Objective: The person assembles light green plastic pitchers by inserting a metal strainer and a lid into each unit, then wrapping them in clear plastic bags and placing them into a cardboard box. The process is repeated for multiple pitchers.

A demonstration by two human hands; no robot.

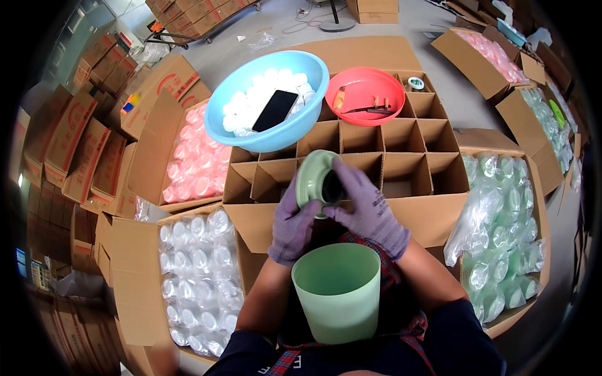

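Both of my hands wear light purple gloves and meet in front of me, above the near edge of a divided carton. A pale green round lid (308,180) with a stepped rim is tilted up on its side between them, its dark opening facing right. My left hand (292,227) is closed round its left and lower edge. My right hand (374,218) grips it from the right, fingers over the top and thumb at the lower rim. Just below stands a pale green tapered bucket (338,313), open at the top, close against my body.
The divided carton (401,216) carries a blue basin (219,116) with white round pieces and a black phone (276,110), plus a red tray (354,76) with small items. Boxes of wrapped pink (194,163), clear (197,276) and green containers (505,219) stand around it.
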